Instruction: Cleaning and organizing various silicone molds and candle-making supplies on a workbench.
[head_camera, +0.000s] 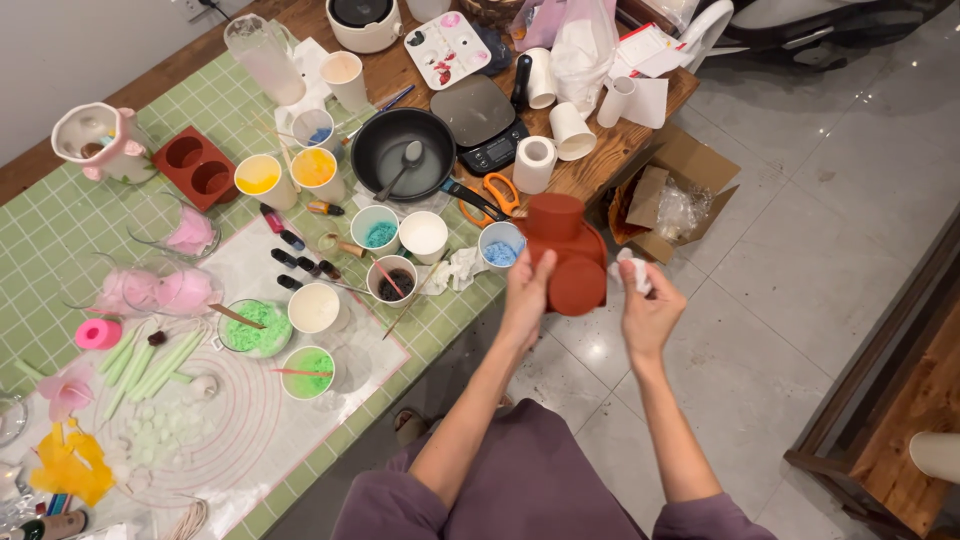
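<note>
Two hands: left (527, 290) grips red mould (564, 255) (right (648, 305): tissue (632, 270)).

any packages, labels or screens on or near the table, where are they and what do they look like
Digital scale: table's far side beside the black pan, dark square platform, small display strip in front.
Cardboard box: floor by the table corner, brown, flaps open, clear plastic inside.
Red-and-white paper package: far table edge, flat.
Small dropper bottles: white mat, dark, labels too small to make out.

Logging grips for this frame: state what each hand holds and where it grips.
Left hand grips the red-brown mould by its left side. Right hand pinches a crumpled white tissue in its fingertips.
</note>
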